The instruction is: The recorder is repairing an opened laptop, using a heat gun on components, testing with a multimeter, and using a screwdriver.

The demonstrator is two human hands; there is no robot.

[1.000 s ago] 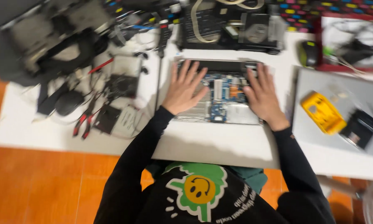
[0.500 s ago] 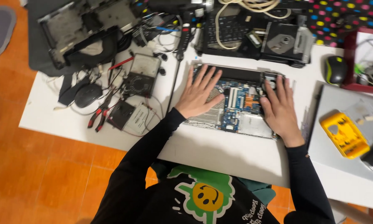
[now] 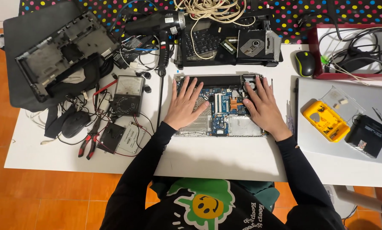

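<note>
An opened laptop base (image 3: 223, 115) with its blue circuit board and copper heat pipe exposed lies on the white table (image 3: 208, 157) in front of me. My left hand (image 3: 184, 104) rests flat on its left half, fingers spread. My right hand (image 3: 262, 104) lies flat on the right half, fingertips near the fan at the top right corner. Neither hand holds anything.
Left of the laptop are an analog multimeter (image 3: 127, 94), red-handled pliers (image 3: 89, 142), a black mouse (image 3: 75, 123) and an empty laptop shell (image 3: 63, 55). Behind it lie a heat gun (image 3: 157, 23), a keyboard with an optical drive (image 3: 255, 44). At the right are a yellow tool case (image 3: 325, 121), a green-black mouse (image 3: 305, 63) and a red tray (image 3: 352, 74).
The head camera has moved back and steadied, showing more of the table. Both hands stay flat on the opened laptop base in about the same places.
</note>
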